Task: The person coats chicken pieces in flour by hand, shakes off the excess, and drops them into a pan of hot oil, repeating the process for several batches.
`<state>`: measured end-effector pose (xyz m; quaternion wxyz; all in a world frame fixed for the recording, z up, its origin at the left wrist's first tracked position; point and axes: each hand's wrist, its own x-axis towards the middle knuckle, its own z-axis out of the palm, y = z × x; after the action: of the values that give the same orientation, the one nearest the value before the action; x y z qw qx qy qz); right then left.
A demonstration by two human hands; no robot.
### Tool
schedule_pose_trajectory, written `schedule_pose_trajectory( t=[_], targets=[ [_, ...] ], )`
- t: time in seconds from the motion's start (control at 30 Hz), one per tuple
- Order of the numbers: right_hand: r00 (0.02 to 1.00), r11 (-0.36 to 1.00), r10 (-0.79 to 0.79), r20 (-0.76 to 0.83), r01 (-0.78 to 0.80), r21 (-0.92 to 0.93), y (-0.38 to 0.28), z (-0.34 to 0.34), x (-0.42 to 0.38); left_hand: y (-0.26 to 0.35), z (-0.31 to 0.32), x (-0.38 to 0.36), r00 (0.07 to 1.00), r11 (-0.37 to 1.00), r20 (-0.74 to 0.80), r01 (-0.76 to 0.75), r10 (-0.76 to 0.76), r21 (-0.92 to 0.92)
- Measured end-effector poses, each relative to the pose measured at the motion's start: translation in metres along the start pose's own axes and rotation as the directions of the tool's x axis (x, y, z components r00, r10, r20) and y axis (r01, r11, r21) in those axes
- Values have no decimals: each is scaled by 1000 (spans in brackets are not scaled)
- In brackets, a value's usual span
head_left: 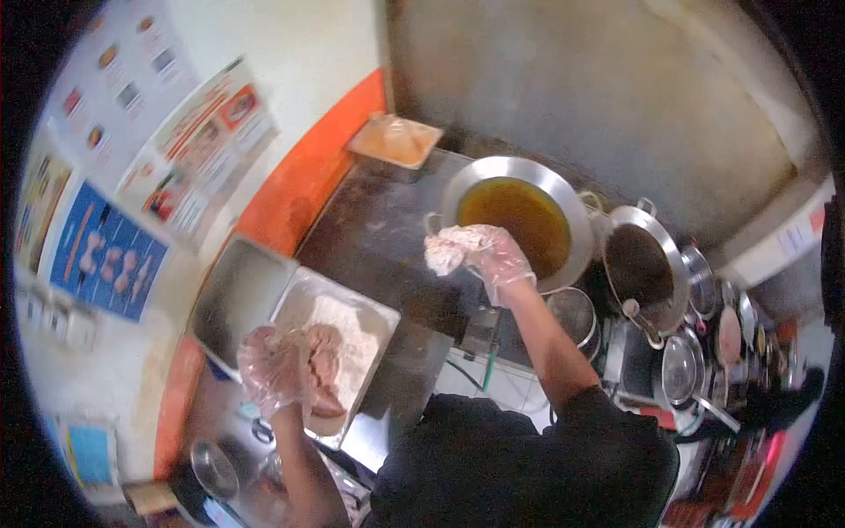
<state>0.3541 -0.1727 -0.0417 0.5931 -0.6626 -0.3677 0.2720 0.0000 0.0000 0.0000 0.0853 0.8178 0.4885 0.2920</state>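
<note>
At left, an empty-looking metal pan (239, 295) adjoins a pale tray (384, 319) of powdery white flour (356, 339). The left hand (275, 368), in crinkled clear plastic, is at limp, pinkish raw meat (326, 365) in that tray; whether it grips is unclear. Farther right, the right hand (500, 255), also gloved, is closed on a lumpy, flour-crusted piece (447, 250) near the rim of a wide round pan (576, 231) of amber oil (515, 211). Coating seems the step in hand; such a soft piece calls for light, steady support.

R hand (503, 257) gloved, fwd, fingers curled, R arm (556, 341) extended. L hand (275, 368) gloved, lower; fingers prob. bent, blurry.
</note>
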Motion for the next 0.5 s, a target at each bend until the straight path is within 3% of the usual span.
schedule_pose_trajectory(
  t=[0.03,0.1,0.13,0.2,0.23,0.27,0.3,0.37,0.43,0.5],
  targets=[
    [985,945,-171,-36,153,-289,1,-7,-4,-3,-3,15,1000,994,5,10,-10,-110],
    [951,936,-242,-190,178,-303,21,-26,-17,11,-1,37,1000,973,13,-24,28,-229],
    [945,993,-112,-309,91,-80,25,-50,-29,34,17,38,998,952,37,-27,40,-306],
    [945,991,87,-316,-113,-66,36,-126,-36,94,36,39,932,931,78,-343,354,-125],
    [950,943,180,-255,-240,-232,66,-157,-31,129,41,41,863,868,95,-494,497,-51],
    [935,852,286,-211,-349,-391,97,-182,-26,147,56,46,896,897,117,-405,428,-176],
    [937,682,253,-242,-350,-642,125,-203,-25,164,71,49,921,905,153,-302,358,-299],
    [944,170,191,-269,-302,-938,168,-231,-25,190,99,51,883,851,156,-357,442,-385],
    [889,89,285,-358,-397,-914,165,-243,-23,218,122,51,849,826,203,-373,487,-422],
    [866,37,236,-442,-462,-886,150,-242,-22,248,139,51,821,843,294,-358,489,-402]
  ],
)
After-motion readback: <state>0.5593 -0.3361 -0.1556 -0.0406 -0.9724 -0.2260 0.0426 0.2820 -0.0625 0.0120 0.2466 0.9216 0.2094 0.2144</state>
